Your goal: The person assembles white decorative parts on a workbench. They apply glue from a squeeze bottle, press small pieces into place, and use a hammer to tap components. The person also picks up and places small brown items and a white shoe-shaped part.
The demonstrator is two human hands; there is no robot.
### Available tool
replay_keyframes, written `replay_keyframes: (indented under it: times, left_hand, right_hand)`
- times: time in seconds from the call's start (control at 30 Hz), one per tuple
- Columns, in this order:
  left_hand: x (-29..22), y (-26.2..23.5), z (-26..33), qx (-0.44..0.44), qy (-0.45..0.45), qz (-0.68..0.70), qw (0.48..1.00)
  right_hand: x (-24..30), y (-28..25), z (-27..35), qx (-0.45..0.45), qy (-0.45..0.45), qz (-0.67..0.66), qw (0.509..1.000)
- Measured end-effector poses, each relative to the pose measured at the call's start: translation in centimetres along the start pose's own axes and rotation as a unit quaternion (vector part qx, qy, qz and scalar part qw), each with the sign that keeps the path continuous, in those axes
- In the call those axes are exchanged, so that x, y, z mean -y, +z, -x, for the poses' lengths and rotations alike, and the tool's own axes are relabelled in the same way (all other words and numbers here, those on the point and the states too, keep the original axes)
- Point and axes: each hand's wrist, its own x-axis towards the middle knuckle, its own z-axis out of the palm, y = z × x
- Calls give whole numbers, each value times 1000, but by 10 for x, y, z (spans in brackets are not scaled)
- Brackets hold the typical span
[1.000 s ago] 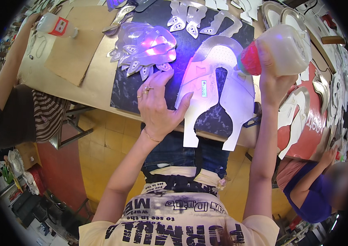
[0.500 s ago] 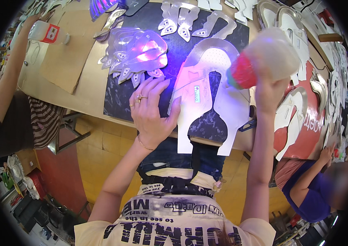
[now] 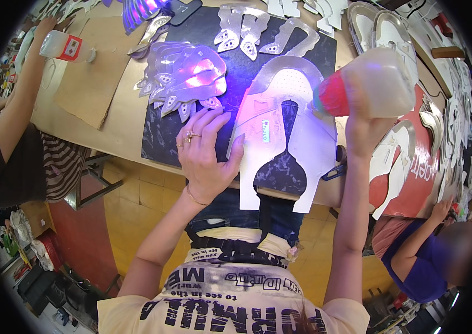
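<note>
A white shoe upper (image 3: 311, 136) with a grey toe band lies flat on a dark marbled board (image 3: 161, 125), its two ends reaching past the table's near edge. In my right hand (image 3: 362, 119) is a translucent squeeze bottle (image 3: 389, 80) with a red-wrapped neck and a greenish tip, tilted so the tip points left at the upper's right side. Whether the tip touches the material I cannot tell. My left hand (image 3: 205, 153), fingers spread and ringed, rests at the upper's left edge, the thumb beside that edge. Beyond it lies a pile of silvery shoe pieces (image 3: 183, 75) under purple-pink light.
More silvery pieces (image 3: 244, 28) lie at the board's far side. On the right are stacked uppers (image 3: 394, 33) and another white upper (image 3: 394, 158) on a red surface. Cardboard (image 3: 88, 72) and another bottle (image 3: 60, 45) are at left. Co-workers sit on both sides.
My right hand has swung the bottle slightly down and to the right, and it looks sharper now. The upper has shifted very slightly left. My left hand stays nearly in place.
</note>
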Motion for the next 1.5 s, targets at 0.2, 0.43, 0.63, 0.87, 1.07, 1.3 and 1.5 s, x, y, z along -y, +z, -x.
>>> replay_keyframes:
  times: [0.2, 0.43, 0.63, 0.87, 1.07, 1.3, 1.5]
  left_hand:
    - [2, 3, 2, -15, -7, -1, 1000]
    - [4, 3, 2, -2, 2, -5, 1000]
    - [0, 0, -1, 12, -1, -1, 1000]
    - [0, 0, 0, 11, -8, -8, 1000]
    - [0, 0, 0, 14, -7, -14, 1000]
    - [1, 2, 0, 9, -14, -11, 1000]
    - [-1, 0, -1, 10, -5, -7, 1000]
  right_hand:
    - [-7, -9, -19, -161, 164, -206, 951]
    - [-4, -13, -6, -186, 183, -215, 941]
    - [-6, -3, -1, -170, 127, -166, 963]
    - [-10, -1, 4, -176, 124, -156, 964]
    - [-23, -2, 4, -151, 99, -31, 983]
    - [-3, 2, 2, -24, -25, 78, 996]
    - [2, 13, 0, 6, -61, 67, 996]
